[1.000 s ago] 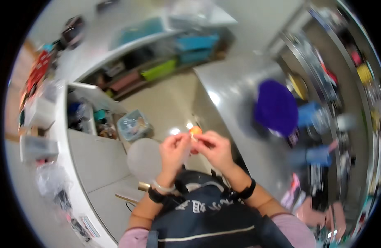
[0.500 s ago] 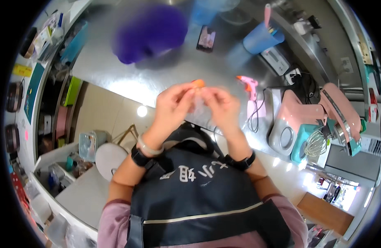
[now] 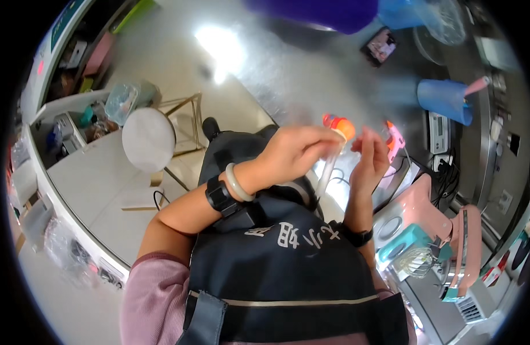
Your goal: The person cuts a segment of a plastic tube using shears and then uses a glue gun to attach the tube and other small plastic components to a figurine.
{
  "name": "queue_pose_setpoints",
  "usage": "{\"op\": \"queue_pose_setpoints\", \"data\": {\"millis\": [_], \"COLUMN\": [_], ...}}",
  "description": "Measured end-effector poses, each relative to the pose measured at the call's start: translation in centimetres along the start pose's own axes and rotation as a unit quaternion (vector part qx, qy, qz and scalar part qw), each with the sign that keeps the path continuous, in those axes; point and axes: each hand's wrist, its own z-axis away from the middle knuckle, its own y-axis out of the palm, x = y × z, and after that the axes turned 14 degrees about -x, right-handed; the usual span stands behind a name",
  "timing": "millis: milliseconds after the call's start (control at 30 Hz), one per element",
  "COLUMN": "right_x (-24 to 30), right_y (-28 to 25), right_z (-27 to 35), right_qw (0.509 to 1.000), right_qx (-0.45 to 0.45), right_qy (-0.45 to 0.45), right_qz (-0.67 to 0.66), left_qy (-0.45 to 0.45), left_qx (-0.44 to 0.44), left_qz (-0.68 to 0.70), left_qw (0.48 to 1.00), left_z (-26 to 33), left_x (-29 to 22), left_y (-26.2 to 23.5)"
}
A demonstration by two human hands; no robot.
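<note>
My left hand (image 3: 296, 150) is closed in a pinch, its fingertips on a small round orange piece (image 3: 346, 129) with a red part beside it. A whitish, see-through strip (image 3: 328, 172) hangs below the fingertips; blur hides what it is. Just to the right, my right hand (image 3: 369, 158) is raised with its fingers loosely bent and apart, and nothing shows in it. Past that hand a pink and orange glue gun (image 3: 395, 140) rests on the metal table (image 3: 311, 75).
A purple object (image 3: 328, 12), a phone (image 3: 381, 47) and a blue cup (image 3: 446, 99) stand toward the table's far side. A pink stand mixer (image 3: 466, 247), a wire whisk (image 3: 417, 260) and cables are at right. On the left are a round stool (image 3: 149, 139) and an open drawer (image 3: 61, 135).
The view has turned, so the table and its things sit farther right. My hands, together at the orange piece before, have parted; the right one has let go and a red part now shows.
</note>
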Motion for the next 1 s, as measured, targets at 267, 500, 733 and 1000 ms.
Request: {"op": "queue_pose_setpoints", "data": {"millis": [267, 500, 733, 1000], "right_x": [-1.8, -5.1, -16.8, -40.1], "right_y": [9.4, 18.4, 25.1, 25.3], "right_z": [5.4, 11.3, 20.6, 37.6], "right_qw": [0.953, 0.894, 0.640, 0.369], "right_qx": [0.200, 0.375, 0.666, 0.785], "right_qy": [0.227, 0.184, -0.068, -0.272], "right_qz": [0.022, 0.160, 0.376, 0.416], "left_qy": [-0.106, -0.147, -0.188, -0.254], "left_qx": [-0.060, -0.237, -0.609, -0.785], "left_qz": [0.008, 0.062, 0.222, 0.207], "left_qw": [0.993, 0.958, 0.738, 0.525], "left_z": [5.0, 14.1, 31.8, 49.2], "left_x": [3.0, 4.8, 10.5, 19.5], "left_y": [-10.1, -18.3, -17.6, -13.1]}}
